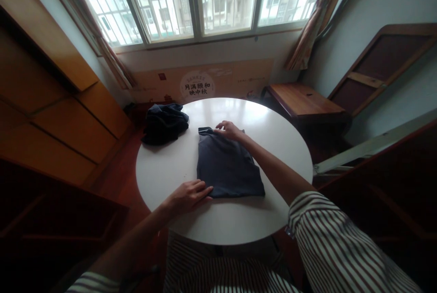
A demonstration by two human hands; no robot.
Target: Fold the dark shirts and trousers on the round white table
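A dark grey folded garment [228, 165] lies flat on the white oval table [225, 224]. Its narrow far end shows a darker band with a pale line, and its right side slants outward toward me. At the near left corner, my left hand [191, 195] has its fingertips and thumb closed about the cloth edge. My right hand [230, 130] reaches across to the far end, fingers a little apart, touching the band. Part of the far edge is hidden beneath that hand.
A crumpled heap of dark clothes [165, 122] sits at the table's far left edge. Behind the table runs a printed cardboard panel [239, 76] under the window. A wooden bench [303, 99] stands at the back right, and orange-brown cabinets [75, 133] line the left.
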